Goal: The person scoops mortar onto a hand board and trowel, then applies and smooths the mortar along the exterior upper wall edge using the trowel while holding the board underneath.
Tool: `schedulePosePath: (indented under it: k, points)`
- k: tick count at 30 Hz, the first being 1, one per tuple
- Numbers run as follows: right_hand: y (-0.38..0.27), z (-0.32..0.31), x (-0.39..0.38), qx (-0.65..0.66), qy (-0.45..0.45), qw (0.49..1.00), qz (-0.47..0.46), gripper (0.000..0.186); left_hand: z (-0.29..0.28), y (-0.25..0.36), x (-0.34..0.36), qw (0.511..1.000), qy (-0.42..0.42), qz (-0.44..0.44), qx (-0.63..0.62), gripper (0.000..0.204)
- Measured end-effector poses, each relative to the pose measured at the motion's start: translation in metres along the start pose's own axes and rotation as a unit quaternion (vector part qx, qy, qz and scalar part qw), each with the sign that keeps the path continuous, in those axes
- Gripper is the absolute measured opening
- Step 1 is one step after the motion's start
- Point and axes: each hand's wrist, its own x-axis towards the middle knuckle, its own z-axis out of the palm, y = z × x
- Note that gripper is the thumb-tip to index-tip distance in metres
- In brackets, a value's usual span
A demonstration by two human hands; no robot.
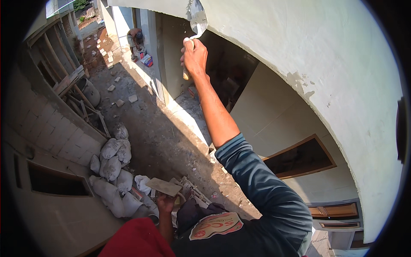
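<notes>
My right hand (195, 57), at the end of an outstretched arm, is closed around the wooden handle of a trowel (198, 19). The trowel's metal blade is smeared with wet grey mortar and lies against the lower edge of a pale plastered wall (274, 32). Low down near my body, my left hand (165, 203) grips a flat rectangular board (164, 187) from underneath. Its fingers are partly hidden by the board.
Far below, white sacks (112, 168) are heaped beside the block wall. A dark bucket (90, 92) and wooden planks (81, 105) stand farther off. Broken blocks (120, 103) litter the ground. Another person (135, 39) bends near a colourful bag (147, 60). A dark doorway (224, 68) opens below the plastered edge.
</notes>
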Motion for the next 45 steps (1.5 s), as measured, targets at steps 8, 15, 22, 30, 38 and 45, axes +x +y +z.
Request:
schedulePosePath:
  k: [8,15,22,30,38,45]
  points:
    - [-0.036,-0.207,-0.211,0.185,0.023,0.981,0.044,0.027,-0.005,-0.014,-0.002,0.999,-0.022,-0.011,-0.037,0.064]
    - [-0.081,-0.372,-0.342,0.044,0.191,0.981,-0.011,0.029,-0.056,-0.01,-0.061,0.995,0.098,0.022,0.01,0.061]
    - [-0.07,-0.282,-0.251,0.059,0.109,0.992,0.004,0.024,-0.054,-0.076,-0.106,0.996,0.077,0.038,-0.008,0.049]
    - [-0.092,-0.224,-0.182,0.027,-0.02,0.999,-0.032,0.035,-0.024,-0.139,-0.123,0.996,0.06,0.008,-0.062,0.05]
    - [-0.099,-0.427,-0.395,0.177,0.176,0.968,-0.036,0.031,-0.071,-0.122,-0.15,0.992,0.116,-0.031,-0.034,0.052]
    - [-0.096,-0.419,-0.367,0.11,0.191,0.975,-0.015,0.027,-0.02,-0.118,-0.105,0.995,0.06,-0.078,0.018,0.052]
